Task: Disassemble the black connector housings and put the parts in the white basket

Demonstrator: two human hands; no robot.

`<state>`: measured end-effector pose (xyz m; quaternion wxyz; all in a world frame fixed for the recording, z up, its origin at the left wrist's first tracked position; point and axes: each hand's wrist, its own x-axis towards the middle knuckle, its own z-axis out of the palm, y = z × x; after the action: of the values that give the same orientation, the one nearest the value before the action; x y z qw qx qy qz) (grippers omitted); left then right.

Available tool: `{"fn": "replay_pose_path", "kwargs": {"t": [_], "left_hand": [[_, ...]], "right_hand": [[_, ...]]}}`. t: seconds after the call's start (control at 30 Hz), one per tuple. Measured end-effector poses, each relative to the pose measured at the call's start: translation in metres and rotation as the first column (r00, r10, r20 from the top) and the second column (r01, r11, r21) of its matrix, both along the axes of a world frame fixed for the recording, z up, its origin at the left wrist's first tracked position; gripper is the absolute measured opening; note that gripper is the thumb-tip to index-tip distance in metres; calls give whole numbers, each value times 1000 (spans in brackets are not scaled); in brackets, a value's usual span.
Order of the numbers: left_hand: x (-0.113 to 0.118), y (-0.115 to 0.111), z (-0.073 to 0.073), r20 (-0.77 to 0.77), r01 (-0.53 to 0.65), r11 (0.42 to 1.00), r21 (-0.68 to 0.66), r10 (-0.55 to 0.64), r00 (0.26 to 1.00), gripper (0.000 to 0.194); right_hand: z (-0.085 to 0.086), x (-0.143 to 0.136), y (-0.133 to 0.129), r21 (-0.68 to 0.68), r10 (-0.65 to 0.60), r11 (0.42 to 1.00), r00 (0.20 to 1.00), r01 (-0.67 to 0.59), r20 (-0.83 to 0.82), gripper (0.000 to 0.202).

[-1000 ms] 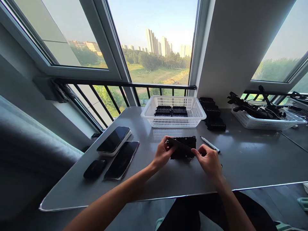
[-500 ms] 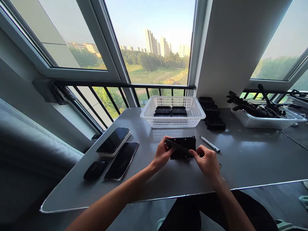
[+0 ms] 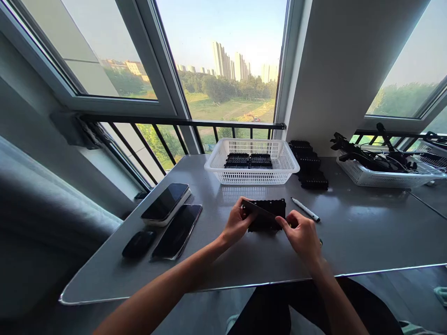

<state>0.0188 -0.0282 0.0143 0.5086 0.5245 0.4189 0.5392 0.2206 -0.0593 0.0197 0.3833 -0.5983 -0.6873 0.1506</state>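
A black plastic part (image 3: pixel 274 207) with a notched edge is in front of me, just above or on the desk. A thin, flat, dark grey strip (image 3: pixel 259 210) lies slantwise across its face, higher at the left end. My left hand (image 3: pixel 238 220) is closed at the left, its thumb on the strip and its fingers behind. At the strip's lower right end my right hand (image 3: pixel 299 232) is closed, thumb pressed on it. A small yellowish thing (image 3: pixel 321 242) shows partly behind the right wrist; I cannot make out its kind.
A white plastic basket (image 3: pixel 253 177) with several black parts stands ahead. Stacked black parts (image 3: pixel 309 163) are right of it, and another basket (image 3: pixel 380 179) holds black cabled items. A marker (image 3: pixel 305 209) lies on the right; phones (image 3: pixel 178 230) and a mouse (image 3: pixel 138 244) on the left.
The view has shifted very slightly. Both hands, the strip and the black part keep nearly the same position.
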Motion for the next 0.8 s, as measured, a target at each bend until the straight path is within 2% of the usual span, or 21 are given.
{"fn": "replay_pose_path", "kwargs": {"t": [0.23,0.47,0.7,0.8], "left_hand": [[-5,4,-1,62,6,998,-66,-2,998,43],[-2,1,-1,29,23,999,-23,-23,999,38],[-8,9,-7,83,9,999,-45,-5,997,41],[-8,10,-9,86,12,999,-46,-8,996,41]], "right_hand": [[2,27,11,61,-147,987,989,148,-17,49],[-4,3,3,28,-21,999,1000,20,16,48],[1,34,15,64,-175,982,984,177,-34,49],[1,32,12,65,-165,984,985,168,-47,48]]}}
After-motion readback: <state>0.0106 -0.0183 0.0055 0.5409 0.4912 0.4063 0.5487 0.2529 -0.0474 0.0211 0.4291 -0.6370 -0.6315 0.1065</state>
